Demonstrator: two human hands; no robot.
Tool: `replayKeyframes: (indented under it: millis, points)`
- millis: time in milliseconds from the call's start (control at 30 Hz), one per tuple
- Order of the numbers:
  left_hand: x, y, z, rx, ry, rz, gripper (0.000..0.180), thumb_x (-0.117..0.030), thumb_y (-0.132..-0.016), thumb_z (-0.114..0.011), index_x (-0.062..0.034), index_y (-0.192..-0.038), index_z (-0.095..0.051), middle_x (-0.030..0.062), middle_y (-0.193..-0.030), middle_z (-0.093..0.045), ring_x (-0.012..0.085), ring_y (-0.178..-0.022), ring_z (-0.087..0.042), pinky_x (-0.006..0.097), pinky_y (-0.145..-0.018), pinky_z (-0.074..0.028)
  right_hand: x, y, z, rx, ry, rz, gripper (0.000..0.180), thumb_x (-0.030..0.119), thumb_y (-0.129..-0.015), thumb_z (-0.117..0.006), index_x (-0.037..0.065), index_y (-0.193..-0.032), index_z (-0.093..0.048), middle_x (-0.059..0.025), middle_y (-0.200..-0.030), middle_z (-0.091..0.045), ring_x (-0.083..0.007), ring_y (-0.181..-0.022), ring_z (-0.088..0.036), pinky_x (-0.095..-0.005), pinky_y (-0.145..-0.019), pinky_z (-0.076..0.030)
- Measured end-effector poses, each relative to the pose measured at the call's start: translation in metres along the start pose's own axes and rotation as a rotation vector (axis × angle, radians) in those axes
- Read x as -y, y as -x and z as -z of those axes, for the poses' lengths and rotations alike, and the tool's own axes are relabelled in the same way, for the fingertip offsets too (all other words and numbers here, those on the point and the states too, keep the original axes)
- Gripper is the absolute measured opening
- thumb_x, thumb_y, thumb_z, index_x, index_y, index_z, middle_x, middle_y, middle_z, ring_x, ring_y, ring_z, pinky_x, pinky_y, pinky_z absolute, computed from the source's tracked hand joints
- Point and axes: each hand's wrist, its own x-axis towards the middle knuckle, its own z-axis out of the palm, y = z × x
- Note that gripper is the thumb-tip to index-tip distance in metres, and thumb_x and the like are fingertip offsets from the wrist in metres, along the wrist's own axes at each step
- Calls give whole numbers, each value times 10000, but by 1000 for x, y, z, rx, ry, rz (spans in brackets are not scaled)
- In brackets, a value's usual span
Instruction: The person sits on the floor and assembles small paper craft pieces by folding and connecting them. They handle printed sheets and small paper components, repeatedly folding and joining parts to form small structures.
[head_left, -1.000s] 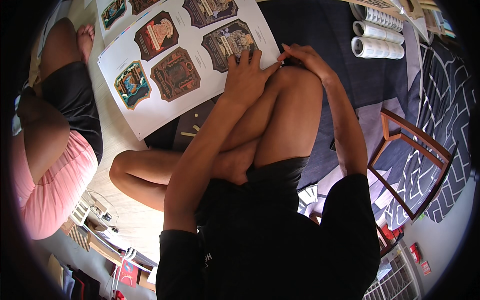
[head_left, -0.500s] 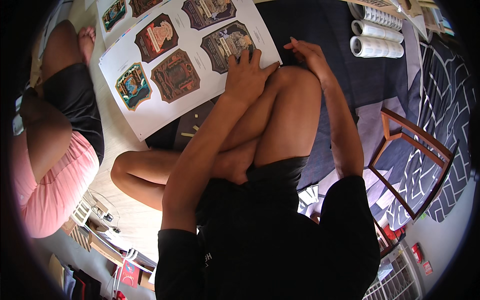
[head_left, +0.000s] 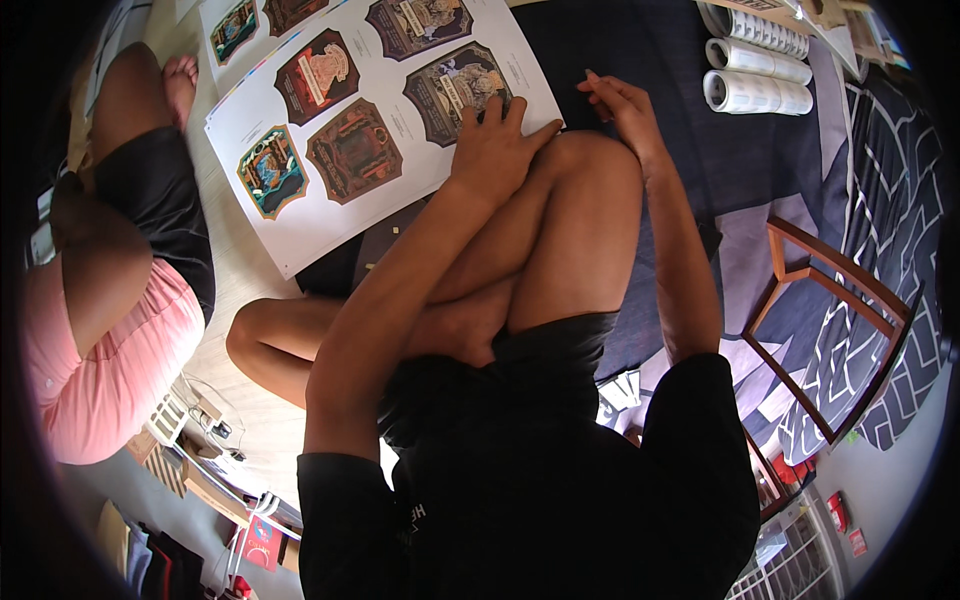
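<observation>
My left hand (head_left: pixel 495 148) lies on the lower right part of a large white printed sheet (head_left: pixel 225 130), fingers spread and pressing down. Its fingertips touch the edge of a dark, ornate printed label (head_left: pixel 437 100). Nearby on the same sheet are a brown label (head_left: pixel 354 150), a red one (head_left: pixel 317 78) and a teal one (head_left: pixel 271 173). To the right of the sheet, my right hand (head_left: pixel 624 115) is held over dark cloth, next to my raised knee. Its fingers are curled and drawn together at the tips; whatever they pinch, if anything, is too small to make out.
White paper rolls (head_left: pixel 758 93) lie at the upper right. A brown wooden frame (head_left: pixel 842 262) stands at right beside patterned bedding (head_left: pixel 890 210). Another person in a pink top (head_left: pixel 135 370) sits close at left. Cables (head_left: pixel 215 415) and a white rack (head_left: pixel 168 418) are at lower left.
The fingers of my right hand have curled in a little more. My left hand stays spread on the sheet. The whole view has shifted slightly.
</observation>
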Motion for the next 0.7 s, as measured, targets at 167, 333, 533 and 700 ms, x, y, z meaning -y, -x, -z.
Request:
replayKeyframes:
  millis: [167, 333, 533, 700]
  points:
    - [1, -3, 0, 33, -9, -21, 489, -197, -953, -495, -381, -1404, -547, 123, -1236, -501, 322, -1157, -484, 520, -901, -434, 1, -2, 3, -18, -14, -13, 384, 410, -923, -682, 30, -928, -736, 16, -787, -567, -69, -692, -483, -220, -618, -356]
    - [32, 11, 14, 22, 331, -32, 514, -75, -923, -565, -253, -1405, -554, 139, -1272, -522, 316, -1203, -503, 480, -938, -451, -1, 0, 6, -21, 125, 26, 364, 394, -894, -724, 30, -902, -726, 13, -764, -589, -68, -680, -496, -232, -594, -368]
    - [131, 135, 40, -344, 562, 383, 309, -58, -923, -639, -51, -1232, -633, 189, -1149, -622, 374, -1110, -581, 432, -970, -465, 8, -5, 1, 312, 315, -142, 332, 391, -873, -743, 62, -852, -706, 14, -756, -611, -73, -674, -507, -270, -601, -396]
    - [241, 291, 28, -266, 340, 881, 362, -271, -938, -676, -15, -1192, -646, 216, -1089, -660, 360, -981, -652, 427, -864, -520, 13, -35, -4, 494, 815, 168, 399, 418, -812, -782, 44, -742, -660, -4, -671, -586, -90, -665, -508, -312, -584, -402]
